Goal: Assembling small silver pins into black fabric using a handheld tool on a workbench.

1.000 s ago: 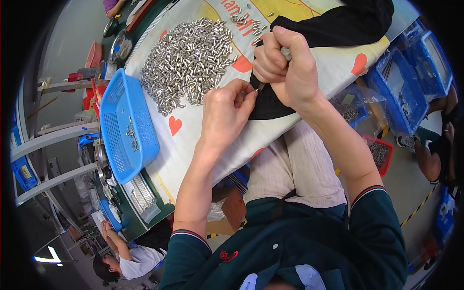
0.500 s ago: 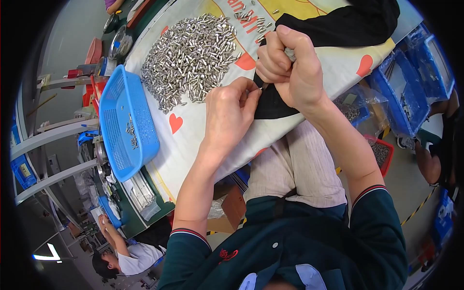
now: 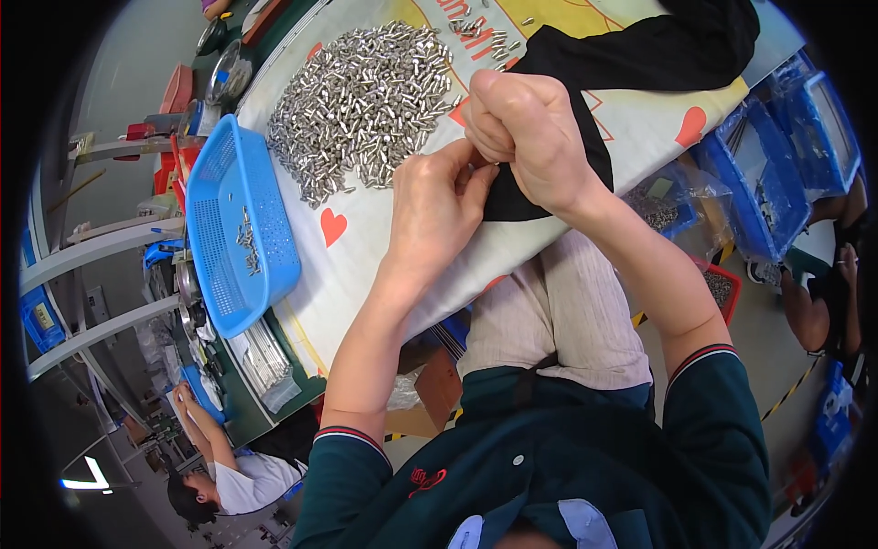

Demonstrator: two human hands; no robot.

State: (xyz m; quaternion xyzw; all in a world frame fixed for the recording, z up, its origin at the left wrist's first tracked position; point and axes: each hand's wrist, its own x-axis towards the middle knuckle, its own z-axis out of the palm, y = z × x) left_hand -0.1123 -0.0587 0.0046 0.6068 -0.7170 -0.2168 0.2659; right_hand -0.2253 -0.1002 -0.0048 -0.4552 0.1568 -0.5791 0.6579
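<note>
Head view: my left hand (image 3: 432,210) was pinched at thumb and forefinger, my right hand (image 3: 530,142) curled into a fist close beside it; what lay inside either grip was hidden. Both were over the black cloth (image 3: 640,62) on the covered table (image 3: 352,270). The pile of metal pieces (image 3: 366,105) lay ahead to the left, just beside a blue basket (image 3: 282,274) containing similar pieces.
</note>
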